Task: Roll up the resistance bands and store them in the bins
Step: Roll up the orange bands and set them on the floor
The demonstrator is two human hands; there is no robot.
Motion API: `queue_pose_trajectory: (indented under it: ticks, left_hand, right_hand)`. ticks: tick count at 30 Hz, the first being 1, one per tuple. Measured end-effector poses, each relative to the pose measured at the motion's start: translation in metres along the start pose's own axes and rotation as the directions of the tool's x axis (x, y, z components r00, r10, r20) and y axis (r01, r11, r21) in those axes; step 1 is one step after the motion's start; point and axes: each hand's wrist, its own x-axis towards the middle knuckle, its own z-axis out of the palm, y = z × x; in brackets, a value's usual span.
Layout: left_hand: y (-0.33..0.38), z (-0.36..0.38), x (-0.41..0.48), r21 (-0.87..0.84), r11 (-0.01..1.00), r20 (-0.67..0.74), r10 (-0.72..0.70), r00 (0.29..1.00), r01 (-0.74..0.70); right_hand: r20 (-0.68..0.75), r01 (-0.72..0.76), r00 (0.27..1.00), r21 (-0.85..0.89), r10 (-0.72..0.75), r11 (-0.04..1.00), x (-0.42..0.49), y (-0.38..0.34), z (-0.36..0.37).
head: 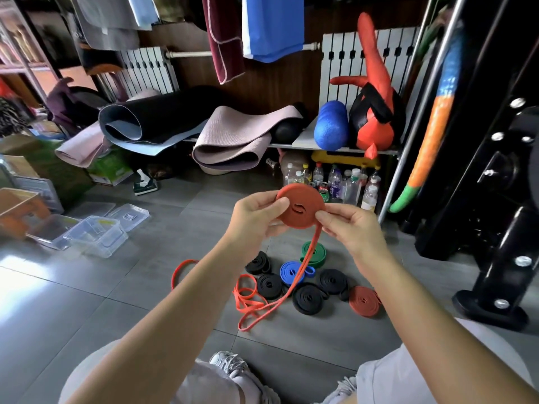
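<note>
The left grip [256, 217] and right grip [347, 228] both pinch the half-rolled red band [300, 207] (its loose tail hangs toward the floor [116, 301]).

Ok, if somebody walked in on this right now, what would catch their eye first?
First the half-rolled red band, held up mid-frame between the left hand and the right hand, its loose tail dropping to the grey floor. Below it lies a cluster of rolled bands, black, blue, green and red. The clear plastic bins stand at the left.
</note>
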Motion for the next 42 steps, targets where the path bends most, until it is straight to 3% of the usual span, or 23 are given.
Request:
queue_pose_trajectory:
  ticks: [3,8,14,16,18,22,23,24,28,33,36,38,39,40,41,42]
  left_hand:
    - [-0.004,0.001,-0.006,-0.113,0.992,0.032,-0.059,0.998,0.062]
    - [0.023,-0.009,-0.003,0.284,0.955,0.05,0.076,0.996,-0.087]
    - [0.047,0.004,0.001,0.476,0.871,0.098,0.087,0.991,-0.124]
    - [0.049,0.006,0.004,0.608,0.777,0.132,0.106,0.985,-0.165]
    - [0.05,0.008,0.008,0.738,0.616,0.227,0.156,0.961,-0.275]
    - [0.047,0.017,0.018,0.865,0.313,0.354,0.172,0.919,-0.392]
    - [0.046,0.018,0.021,0.876,0.298,0.339,0.181,0.923,-0.38]
    - [0.044,0.019,0.025,0.865,0.351,0.311,0.187,0.932,-0.359]
    - [0.035,0.017,0.04,0.58,0.785,0.162,0.15,0.975,-0.217]
    - [0.009,0.018,0.062,0.249,0.965,0.022,0.078,0.997,-0.081]
    - [-0.01,0.019,0.075,0.075,0.997,0.061,-0.007,0.998,0.002]
    - [-0.024,0.021,0.082,0.059,0.996,0.111,-0.069,0.991,0.063]
    - [-0.03,0.022,0.086,0.206,0.978,0.108,-0.062,0.992,0.039]
    - [-0.036,0.022,0.091,0.457,0.888,0.111,-0.003,0.994,-0.049]
    - [-0.041,0.022,0.095,0.674,0.722,0.144,0.075,0.987,-0.153]
    - [-0.044,0.022,0.097,0.787,0.561,0.201,0.158,0.967,-0.255]
  right_hand:
    - [-0.042,0.008,0.999,0.01,-0.007,1.0,-0.001,-0.003,0.004]
    - [0.078,0.13,0.99,-0.186,-0.117,0.974,0.0,-0.022,0.0]
    - [0.05,0.181,0.983,-0.21,-0.175,0.961,0.005,-0.048,-0.004]
    - [0.075,0.175,0.984,-0.24,-0.162,0.955,0.006,-0.051,-0.008]
    - [0.122,0.158,0.984,-0.288,-0.127,0.945,0.009,-0.05,-0.009]
    - [0.178,0.171,0.979,-0.426,-0.103,0.888,0.016,-0.043,-0.009]
    - [0.171,0.169,0.98,-0.42,-0.105,0.892,0.017,-0.041,-0.01]
    - [0.152,0.154,0.983,-0.391,-0.101,0.907,0.019,-0.039,-0.012]
    - [0.085,0.078,0.995,-0.277,-0.056,0.958,0.027,-0.024,-0.023]
    - [0.06,0.03,0.998,-0.21,-0.017,0.977,0.045,-0.005,-0.031]
    - [0.007,0.007,1.0,-0.227,-0.006,0.974,0.063,0.004,-0.036]
    - [0.035,0.002,0.999,-0.308,0.009,0.951,0.072,0.008,-0.04]
    - [0.071,0.016,0.997,-0.392,0.013,0.92,0.076,0.009,-0.041]
    - [0.117,0.047,0.993,-0.504,0.014,0.863,0.079,0.01,-0.04]
    - [0.168,0.095,0.986,-0.617,0.013,0.781,0.082,0.012,-0.039]
    - [0.211,0.148,0.977,-0.706,0.006,0.693,0.083,0.013,-0.036]
